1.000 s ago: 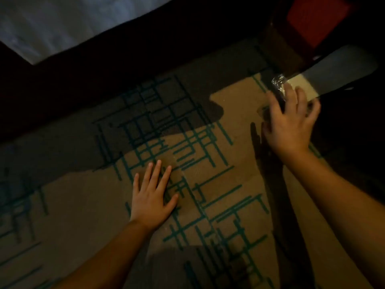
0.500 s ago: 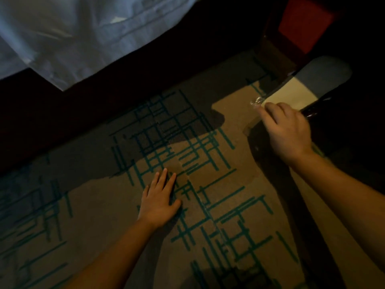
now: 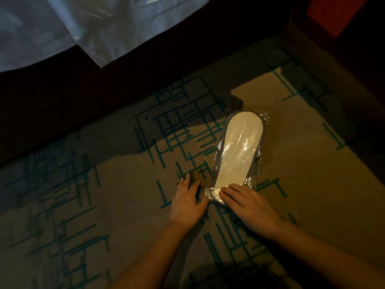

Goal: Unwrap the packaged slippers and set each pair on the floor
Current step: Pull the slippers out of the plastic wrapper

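Observation:
A packaged pair of slippers, pale cream sole up inside clear crinkled plastic wrap, lies flat on the patterned carpet, its far end pointing away from me. My right hand lies on the near end of the package, fingers spread flat over the plastic. My left hand rests on the carpet just left of that near end, its fingers at the edge of the wrap; whether it touches the plastic is unclear.
A white bed sheet hangs at the top left above a dark bed base. Dark furniture with a red panel stands at the top right. The beige carpet with teal lines extends on all sides.
My right hand pulled the package from the dark spot at the upper right down onto the lit carpet in front of me. My left hand shifted right to the package's near end.

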Demonstrator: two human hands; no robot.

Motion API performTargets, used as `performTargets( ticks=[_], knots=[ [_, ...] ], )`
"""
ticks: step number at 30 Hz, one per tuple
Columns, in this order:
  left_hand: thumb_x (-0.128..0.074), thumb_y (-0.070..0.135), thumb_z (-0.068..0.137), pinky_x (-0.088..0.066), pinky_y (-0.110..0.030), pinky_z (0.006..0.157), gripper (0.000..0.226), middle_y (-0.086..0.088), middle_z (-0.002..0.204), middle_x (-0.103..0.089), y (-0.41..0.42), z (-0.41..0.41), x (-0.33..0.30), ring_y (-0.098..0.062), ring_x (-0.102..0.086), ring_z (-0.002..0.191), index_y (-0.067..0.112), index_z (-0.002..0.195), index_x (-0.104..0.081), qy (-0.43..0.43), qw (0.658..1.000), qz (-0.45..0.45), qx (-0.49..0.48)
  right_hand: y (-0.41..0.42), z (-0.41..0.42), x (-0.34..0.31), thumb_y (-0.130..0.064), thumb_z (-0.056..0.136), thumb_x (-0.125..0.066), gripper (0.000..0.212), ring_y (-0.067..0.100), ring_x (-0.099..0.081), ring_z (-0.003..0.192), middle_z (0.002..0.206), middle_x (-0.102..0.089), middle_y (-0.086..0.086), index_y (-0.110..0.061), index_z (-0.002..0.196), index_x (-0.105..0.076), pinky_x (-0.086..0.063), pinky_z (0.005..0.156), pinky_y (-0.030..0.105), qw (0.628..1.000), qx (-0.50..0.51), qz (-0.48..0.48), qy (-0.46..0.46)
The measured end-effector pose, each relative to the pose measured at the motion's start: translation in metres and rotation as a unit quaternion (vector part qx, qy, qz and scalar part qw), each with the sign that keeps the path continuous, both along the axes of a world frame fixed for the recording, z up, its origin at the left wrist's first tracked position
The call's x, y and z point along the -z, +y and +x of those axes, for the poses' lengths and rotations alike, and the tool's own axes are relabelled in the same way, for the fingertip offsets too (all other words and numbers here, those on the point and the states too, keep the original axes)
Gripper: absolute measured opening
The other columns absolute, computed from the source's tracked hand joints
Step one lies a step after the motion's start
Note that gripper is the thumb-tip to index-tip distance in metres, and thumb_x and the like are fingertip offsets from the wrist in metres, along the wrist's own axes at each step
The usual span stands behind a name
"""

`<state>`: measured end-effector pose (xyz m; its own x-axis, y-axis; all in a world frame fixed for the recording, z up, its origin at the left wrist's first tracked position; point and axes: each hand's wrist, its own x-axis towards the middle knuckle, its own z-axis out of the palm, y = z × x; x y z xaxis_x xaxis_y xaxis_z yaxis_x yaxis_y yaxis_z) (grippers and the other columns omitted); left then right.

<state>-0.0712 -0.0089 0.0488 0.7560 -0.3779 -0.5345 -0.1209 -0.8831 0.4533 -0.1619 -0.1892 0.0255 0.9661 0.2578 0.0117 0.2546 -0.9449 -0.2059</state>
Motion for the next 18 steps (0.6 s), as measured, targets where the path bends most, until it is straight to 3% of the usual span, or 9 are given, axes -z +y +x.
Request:
performTargets(
  ticks=[4, 8, 12, 14, 18],
  knots=[
    [-0.049, 0.037, 0.086, -0.013, -0.038, 0.119, 0.068, -0.006, 0.159, -0.001, 0.014, -0.016, -0.003, -0.025, 0.001, 0.147, 0.027, 0.146, -0.017, -0.029, 0.996, 0.058, 0.063, 0.018, -0.02, -0.002, -0.037, 0.068, -0.07, 0.057, 0.017, -0.04, 0.119, 0.124, -0.065, 0.0, -0.02, 0.121, -0.06, -0.051, 0.092, 0.035, 0.999, 0.005, 0.03, 0.013],
    [-0.05, 0.039, 0.085, -0.02, -0.041, 0.119, 0.064, -0.005, 0.158, -0.011, 0.019, -0.025, -0.007, -0.024, -0.007, 0.146, 0.026, 0.143, -0.026, -0.026, 0.998, 0.026, 0.052, 0.014, -0.021, -0.014, -0.031, 0.08, -0.048, 0.048, 0.02, -0.036, 0.127, 0.134, -0.057, 0.004, -0.021, 0.126, -0.056, -0.035, 0.104, 0.041, 0.998, 0.01, 0.067, 0.002],
    [-0.056, 0.037, 0.082, -0.04, -0.029, 0.099, 0.044, 0.0, 0.124, -0.059, 0.018, -0.027, -0.016, -0.014, -0.053, 0.116, 0.024, 0.124, -0.051, -0.136, 0.989, -0.049, -0.009, 0.002, 0.002, -0.015, -0.024, 0.064, -0.077, 0.069, 0.027, -0.032, 0.132, 0.139, -0.052, 0.009, -0.022, 0.128, -0.052, -0.024, 0.104, 0.043, 0.999, 0.022, 0.039, 0.029],
    [-0.055, 0.037, 0.083, -0.041, -0.03, 0.099, 0.042, 0.002, 0.12, -0.061, 0.015, -0.028, -0.018, -0.012, -0.053, 0.113, 0.025, 0.123, -0.052, -0.16, 0.985, -0.065, -0.003, -0.001, 0.012, -0.015, -0.028, 0.06, -0.081, 0.072, 0.033, -0.041, 0.131, 0.138, -0.053, 0.011, -0.022, 0.127, -0.054, -0.026, 0.103, 0.046, 0.999, 0.022, 0.012, 0.049],
    [-0.053, 0.031, 0.088, -0.038, -0.027, 0.095, 0.037, 0.0, 0.121, -0.061, 0.003, -0.03, -0.014, -0.014, -0.051, 0.113, 0.023, 0.124, -0.054, -0.131, 0.989, -0.061, 0.014, 0.0, 0.017, -0.017, -0.028, 0.065, -0.079, 0.061, 0.035, -0.052, 0.123, 0.133, -0.057, 0.012, -0.02, 0.122, -0.06, -0.04, 0.099, 0.049, 0.999, 0.013, -0.003, 0.049]
  ],
)
